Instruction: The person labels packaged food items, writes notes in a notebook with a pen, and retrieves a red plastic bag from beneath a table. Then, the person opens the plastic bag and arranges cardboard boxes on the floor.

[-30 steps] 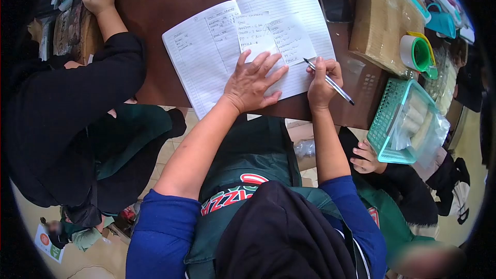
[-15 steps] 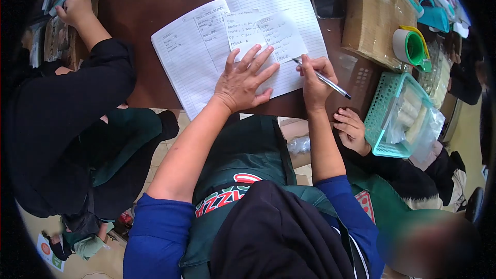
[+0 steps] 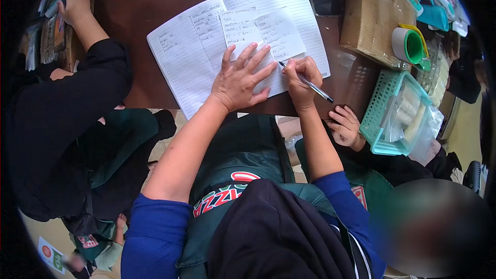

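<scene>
An open lined notebook (image 3: 178, 70) lies tilted on the brown table, with handwriting on its left page. Two small written paper slips, a left slip (image 3: 240, 28) and a right slip (image 3: 289, 31), rest across its middle. My left hand (image 3: 240, 80) is spread flat over the lower part of the notebook, its fingertips at the bottom of the left slip. My right hand (image 3: 302, 82) grips a clear-barrelled pen (image 3: 318, 89) with a dark end. The pen's tip meets the lower edge of the right slip, beside the last written line.
To the right stand a teal basket (image 3: 374, 108) with plastic-wrapped packets, a cardboard box (image 3: 369, 20) and a tape roll (image 3: 405, 44). Another person's hand (image 3: 345, 126) rests at the table edge near the basket. At left, a co-worker's hand (image 3: 77, 5) touches stacked items.
My right hand has moved left with the pen, bringing its tip to the lower left of the right slip. My left hand stays spread on the notebook.
</scene>
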A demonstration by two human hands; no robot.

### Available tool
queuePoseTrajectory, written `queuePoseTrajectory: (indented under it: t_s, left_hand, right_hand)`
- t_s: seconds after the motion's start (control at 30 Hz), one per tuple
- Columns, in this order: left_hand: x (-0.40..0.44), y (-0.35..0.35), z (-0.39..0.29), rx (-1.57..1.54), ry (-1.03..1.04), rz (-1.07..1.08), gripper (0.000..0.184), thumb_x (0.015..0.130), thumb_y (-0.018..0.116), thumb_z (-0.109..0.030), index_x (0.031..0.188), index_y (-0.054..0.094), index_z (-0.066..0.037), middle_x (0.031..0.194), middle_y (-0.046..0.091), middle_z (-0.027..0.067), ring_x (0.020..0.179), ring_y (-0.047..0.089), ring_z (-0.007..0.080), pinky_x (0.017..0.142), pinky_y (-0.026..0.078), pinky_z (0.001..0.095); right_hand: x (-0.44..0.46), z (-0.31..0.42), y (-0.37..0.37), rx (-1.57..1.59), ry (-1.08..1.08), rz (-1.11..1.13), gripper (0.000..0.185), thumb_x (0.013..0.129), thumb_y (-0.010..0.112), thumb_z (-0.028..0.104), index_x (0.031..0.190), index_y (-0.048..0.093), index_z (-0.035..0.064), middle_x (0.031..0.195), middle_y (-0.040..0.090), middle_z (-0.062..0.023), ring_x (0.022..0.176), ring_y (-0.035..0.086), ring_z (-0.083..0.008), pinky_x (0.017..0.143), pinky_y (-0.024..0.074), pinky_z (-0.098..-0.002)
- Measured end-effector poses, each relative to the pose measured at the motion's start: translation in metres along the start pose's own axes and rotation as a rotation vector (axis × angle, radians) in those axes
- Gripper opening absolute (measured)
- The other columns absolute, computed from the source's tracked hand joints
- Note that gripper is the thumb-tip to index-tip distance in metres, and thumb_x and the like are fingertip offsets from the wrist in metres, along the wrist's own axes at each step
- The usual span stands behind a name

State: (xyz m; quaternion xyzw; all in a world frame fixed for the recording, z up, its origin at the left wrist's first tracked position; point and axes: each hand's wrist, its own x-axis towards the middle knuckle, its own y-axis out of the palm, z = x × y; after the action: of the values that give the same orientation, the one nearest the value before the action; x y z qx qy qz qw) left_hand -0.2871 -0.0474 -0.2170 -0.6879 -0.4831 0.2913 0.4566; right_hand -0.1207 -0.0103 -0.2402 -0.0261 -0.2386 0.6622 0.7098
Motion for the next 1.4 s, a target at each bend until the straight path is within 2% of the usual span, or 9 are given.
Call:
queuePoseTrajectory:
  t_s: [0.5, 0.6, 0.7, 0.9, 1.03, 1.13, 1.17, 1.23, 1.4]
  left_hand:
    - [-0.001, 0.001, 0.001, -0.018, -0.006, 0.008, 0.049, 0.069, 0.055, -0.044, 0.115, 0.051, -0.028, 0.134, 0.035, 0.0008, 0.125, 0.028, 0.0197, 0.103, 0.004, 0.0477]
    - [-0.001, -0.002, 0.001, -0.007, -0.002, 0.018, 0.049, 0.069, 0.055, -0.045, 0.115, 0.051, -0.029, 0.134, 0.035, 0.0006, 0.124, 0.028, 0.0196, 0.103, 0.005, 0.0481]
    - [-0.001, -0.002, 0.001, 0.014, 0.008, 0.004, 0.049, 0.069, 0.056, -0.045, 0.115, 0.051, -0.029, 0.134, 0.035, 0.0013, 0.124, 0.029, 0.0195, 0.102, 0.005, 0.0487]
    - [-0.003, -0.004, -0.001, 0.027, 0.006, -0.061, 0.053, 0.069, 0.058, -0.042, 0.119, 0.048, -0.027, 0.134, 0.034, 0.0028, 0.123, 0.03, 0.0191, 0.103, 0.008, 0.046]
    - [-0.007, -0.006, 0.001, -0.006, 0.05, -0.173, 0.059, 0.069, 0.061, -0.041, 0.121, 0.044, -0.021, 0.131, 0.034, 0.0066, 0.121, 0.031, 0.0228, 0.1, 0.013, 0.0459]
    - [-0.004, -0.01, 0.004, 0.065, -0.478, -0.48, 0.077, 0.062, 0.066, -0.046, 0.122, 0.037, -0.009, 0.124, 0.035, 0.0136, 0.114, 0.031, 0.0305, 0.092, 0.024, 0.0459]
    - [-0.001, -0.012, 0.004, 0.068, -0.469, -0.484, 0.077, 0.062, 0.066, -0.046, 0.122, 0.037, -0.009, 0.124, 0.035, 0.0136, 0.114, 0.031, 0.0305, 0.092, 0.024, 0.0459]
    - [0.005, -0.021, 0.002, 0.005, -0.742, -0.403, 0.081, 0.06, 0.068, -0.047, 0.123, 0.036, -0.007, 0.12, 0.037, 0.0129, 0.11, 0.033, 0.0305, 0.092, 0.025, 0.0442]
    - [0.027, -0.031, -0.002, -0.034, -0.91, -0.188, 0.066, 0.06, 0.072, -0.041, 0.109, 0.044, -0.007, 0.11, 0.043, 0.011, 0.106, 0.037, 0.0282, 0.09, 0.029, 0.0404]
  right_hand:
    - [0.002, 0.007, 0.001, -0.066, -0.09, 0.016, 0.028, 0.068, 0.061, -0.007, 0.057, 0.038, 0.0044, 0.054, 0.046, -0.0065, 0.046, 0.047, -0.0132, 0.045, 0.0386, -0.0245]
    - [0.003, 0.011, -0.005, 0.335, 0.423, -0.029, 0.02, 0.081, 0.052, 0.001, 0.063, 0.043, 0.0039, 0.062, 0.054, -0.0035, 0.051, 0.048, -0.0089, 0.048, 0.0383, -0.0212]
    - [0.022, 0.008, -0.016, 0.513, 0.403, -0.088, 0.022, 0.085, 0.048, 0.007, 0.064, 0.046, 0.0032, 0.067, 0.056, -0.0047, 0.051, 0.049, -0.0089, 0.048, 0.0376, -0.0211]
    - [0.056, 0.038, -0.035, -0.241, 0.289, 0.22, 0.023, 0.084, 0.055, 0.024, 0.092, 0.059, 0.0026, 0.076, 0.056, -0.0117, 0.07, 0.059, -0.0205, 0.06, 0.0459, -0.0327]
    - [0.049, 0.042, -0.016, -0.654, 0.142, 0.301, 0.049, 0.073, 0.065, 0.038, 0.109, 0.053, 0.0072, 0.095, 0.052, -0.0145, 0.086, 0.055, -0.0318, 0.069, 0.0463, -0.0384]
    - [0.035, 0.043, -0.005, -0.745, 0.156, 0.35, 0.061, 0.068, 0.068, 0.04, 0.114, 0.048, 0.0049, 0.098, 0.048, -0.0145, 0.091, 0.052, -0.0311, 0.071, 0.0463, -0.0376]
    - [0.031, 0.043, -0.003, -0.761, 0.147, 0.344, 0.064, 0.067, 0.069, 0.039, 0.115, 0.046, 0.0039, 0.099, 0.047, -0.0145, 0.091, 0.051, -0.0308, 0.071, 0.0464, -0.0372]
    - [0.027, 0.047, -0.001, -0.775, 0.133, 0.331, 0.068, 0.065, 0.07, 0.039, 0.116, 0.045, 0.003, 0.1, 0.045, -0.0144, 0.092, 0.05, -0.0305, 0.071, 0.0464, -0.0367]
    - [0.029, 0.051, 0.0, -0.779, 0.205, 0.359, 0.067, 0.064, 0.071, 0.039, 0.114, 0.046, 0.0026, 0.099, 0.044, -0.0153, 0.093, 0.05, -0.0306, 0.073, 0.0462, -0.0369]
